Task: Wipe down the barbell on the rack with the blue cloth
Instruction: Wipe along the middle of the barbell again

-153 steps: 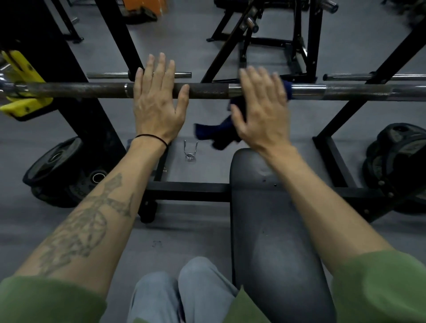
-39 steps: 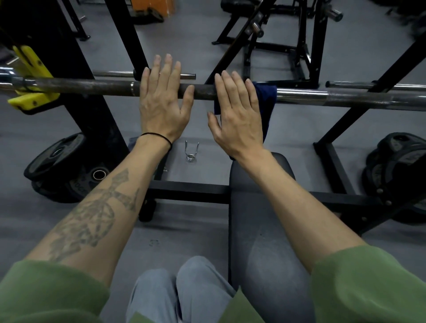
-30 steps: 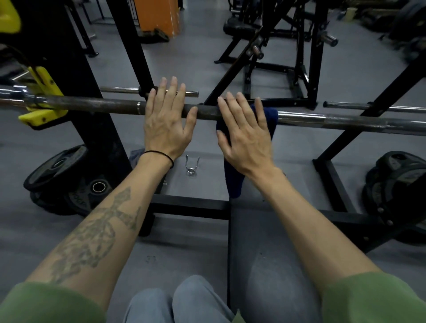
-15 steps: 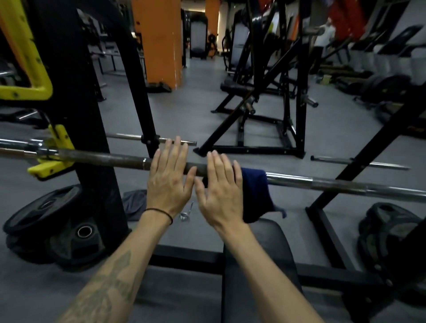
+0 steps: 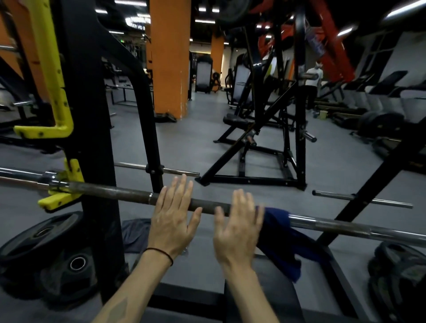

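The barbell [image 5: 129, 192] lies across the rack's yellow hooks [image 5: 60, 198], with the blue cloth [image 5: 280, 232] draped over its middle. The left hand [image 5: 171, 222] rests flat on the bar, fingers straight. The right hand [image 5: 237, 230], fingers extended and blurred, presses the cloth's left edge.

Dim indoor scene lit by ceiling strip lights [image 5: 129, 2] along the top of the frame, which bloom into white streaks. A bright glare band runs along the chrome part of the bar [image 5: 345, 224] at right. The right hand [image 5: 237, 232] and the cloth [image 5: 280, 237] are smeared by motion blur; the left hand [image 5: 171, 221] is sharper. Wide-angle distortion bends the uprights at the left and right edges. The lower corners fall into deep shadow.
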Motion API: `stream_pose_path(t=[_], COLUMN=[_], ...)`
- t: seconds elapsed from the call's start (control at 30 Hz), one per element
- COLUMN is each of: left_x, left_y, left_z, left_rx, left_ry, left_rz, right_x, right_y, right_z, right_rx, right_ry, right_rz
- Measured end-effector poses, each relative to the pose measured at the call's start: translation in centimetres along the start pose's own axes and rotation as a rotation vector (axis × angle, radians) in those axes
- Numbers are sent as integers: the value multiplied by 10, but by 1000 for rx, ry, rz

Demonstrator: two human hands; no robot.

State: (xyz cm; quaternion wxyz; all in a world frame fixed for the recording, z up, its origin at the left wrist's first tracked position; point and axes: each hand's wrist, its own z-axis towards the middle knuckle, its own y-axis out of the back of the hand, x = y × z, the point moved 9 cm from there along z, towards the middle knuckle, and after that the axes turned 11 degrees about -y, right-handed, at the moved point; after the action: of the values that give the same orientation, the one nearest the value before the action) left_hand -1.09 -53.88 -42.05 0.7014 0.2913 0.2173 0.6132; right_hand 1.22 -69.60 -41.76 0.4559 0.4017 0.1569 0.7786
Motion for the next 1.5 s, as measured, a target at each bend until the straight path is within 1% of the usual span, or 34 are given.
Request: stream_pose_path(t=[0.1, 0.17, 0.2, 0.27, 0.37, 0.4, 0.47, 0.5, 0.53, 0.6, 0.63, 0.7, 0.77, 0.8, 0.87, 0.97, 1.03, 1.07, 1.13, 1.17, 1.2, 1.23, 1.27, 1.33, 1.37, 1.4, 1.43, 1.47, 1.5], left_x=[3, 3, 2, 2, 3, 2, 0, 0, 1, 3, 4, 5, 10, 16, 30, 40, 41, 39, 41, 42, 41, 42, 46, 57, 59, 60, 60, 59, 58], left_y=[1, 1, 1, 0, -3, -3, -3, -3, -3, -2, -1, 4, 6, 7, 9, 14, 13, 13, 8, 8, 5, 1, -8, -20, -24, -26, -24, -19, -11], left_z=[2, 2, 3, 4, 4, 4, 4, 4, 3, 2, 3, 4, -1, -4, -8, 0, 16, 22, 29, 33, 38, 45, 49, 52, 49, 49, 48, 48, 46], left_rx=[9, 17, 20, 27, 41, 38, 27, 23, 20, 26, 29, 26, 47, 66, 81, 16, 22, 22, 21, 63, 151, 305, 503, 853, 948, 962, 904, 768, 585], left_ry=[-8, 5, 12, 21, 35, 37, 33, 26, 15, -20, -40, -89, -135, -150, -167, -133, -127, -153, -224, -240, -255, -256, -230, -109, -63, -48, -58, -78, -91], left_rz=[-13, -15, -17, -21, -9, -6, -8, -13, -12, -9, -17, -42, -28, -4, 57, 163, 204, 219, 235, 246, 262, 283, 286, 165, 107, 85, 100, 117, 96], right_x=[34, 23, 9, -27, -65, -66, -46, -25, 1, 41, 48, 43, 15, -5, -46, -71, -55, -39, 2, 25, 46, 64, 78, 92, 91, 85, 75, 61, 43], right_y=[-17, -10, -4, 15, 32, 30, 19, 10, -2, -20, -23, -21, -10, -1, 20, 34, 27, 19, -3, -16, -27, -37, -45, -52, -52, -49, -43, -35, -25], right_z=[-9, -4, -1, 8, 12, 11, 7, 3, -4, -18, -20, -17, -12, -8, 1, 1, -1, -4, -11, -15, -17, -17, -15, -11, -12, -14, -14, -12, -10], right_rx=[128, 156, 146, 80, -8, -22, -28, -10, 20, 74, 98, 125, 115, 86, 22, -32, -26, -13, 26, 52, 78, 106, 131, 185, 214, 230, 230, 213, 182], right_ry=[264, 400, 433, 395, 188, 105, -28, -26, 28, 182, 245, 360, 431, 411, 278, 77, 5, 6, 66, 106, 141, 167, 193, 275, 341, 411, 465, 490, 479], right_rz=[-66, -135, -176, -238, -245, -224, -150, -115, -96, -96, -94, -115, -165, -182, -207, -215, -197, -181, -171, -167, -160, -145, -121, -91, -102, -118, -119, -108, -91])
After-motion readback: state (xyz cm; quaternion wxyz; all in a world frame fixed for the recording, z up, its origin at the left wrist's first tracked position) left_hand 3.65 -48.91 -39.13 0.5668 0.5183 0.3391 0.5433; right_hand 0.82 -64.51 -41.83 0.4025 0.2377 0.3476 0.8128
